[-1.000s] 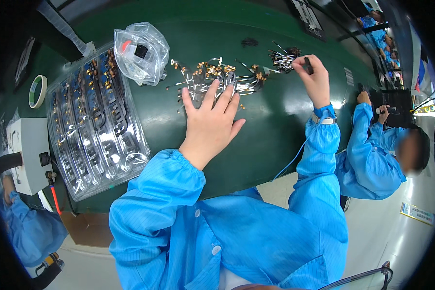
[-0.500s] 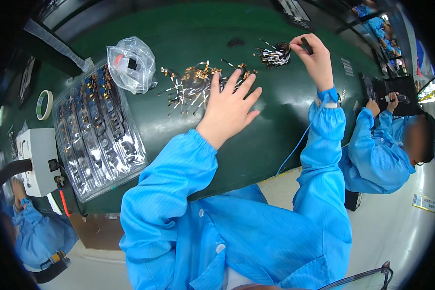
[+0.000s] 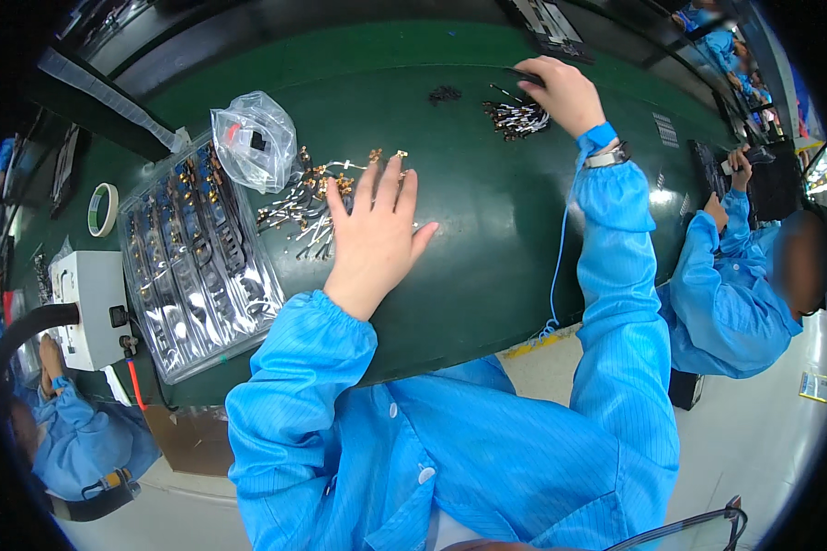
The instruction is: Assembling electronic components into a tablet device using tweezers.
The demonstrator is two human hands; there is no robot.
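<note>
My left hand [image 3: 377, 243] lies with its fingers spread over the right side of a loose heap of small flex-cable parts [image 3: 299, 207], with gold ends and black and silver strips. Its fingers hide part of the heap. Farther right, my right hand [image 3: 568, 99] is closed on a slim black tool [image 3: 530, 79], whose kind I cannot make out. Just below that hand sits a smaller bunch of black-and-silver parts [image 3: 516, 121]. A little clump of tiny black pieces [image 3: 445, 94] rests to the left of this bunch.
A clear plastic tray [image 3: 179, 354] of black parts stands at the left, a clear bag [image 3: 257, 151] over its far corner. Beside it are a tape roll [image 3: 103, 209] and a white box [image 3: 92, 298]. A blue cord [image 3: 560, 248] hangs from my right wrist. Co-workers sit on both sides.
My left hand has moved left and slightly nearer, and the heap under it has shifted left too. My right hand has moved a little left, still gripping the black tool.
</note>
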